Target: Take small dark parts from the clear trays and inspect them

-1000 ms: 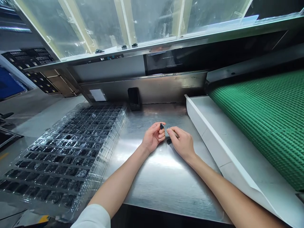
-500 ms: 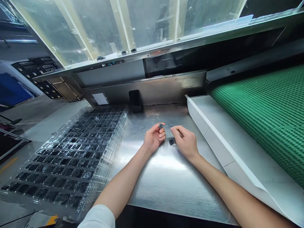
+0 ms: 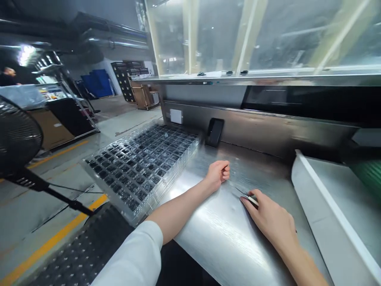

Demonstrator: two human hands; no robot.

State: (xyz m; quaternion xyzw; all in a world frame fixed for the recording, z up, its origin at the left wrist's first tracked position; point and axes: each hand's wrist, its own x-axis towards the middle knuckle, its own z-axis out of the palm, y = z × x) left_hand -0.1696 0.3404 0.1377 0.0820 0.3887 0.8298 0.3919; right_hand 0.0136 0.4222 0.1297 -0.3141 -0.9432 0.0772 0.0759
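"Silvery metal worktop (image 3: 226, 234), clear compartmented tray (image 3: 166, 184) at its left. And the hands?"

"Apart. The left hand (image 3: 218, 174) curls; whether it holds anything, I can't tell. The right hand (image 3: 272, 220) pinches a slim hand tool (image 3: 253, 200)."

"Looking how?"

"Pale handle, thin dark tip angled over the worktop."

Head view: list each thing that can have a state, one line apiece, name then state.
Left hand: curled in, no held thing visible
Right hand: closed on the tool
Thin tool: held, tip pointing toward the left hand's side
Clear trays: stacked, many pockets filled
Black phone: propped against the metal panel
Fan: upright on its stand; spinning or not, cannot tell
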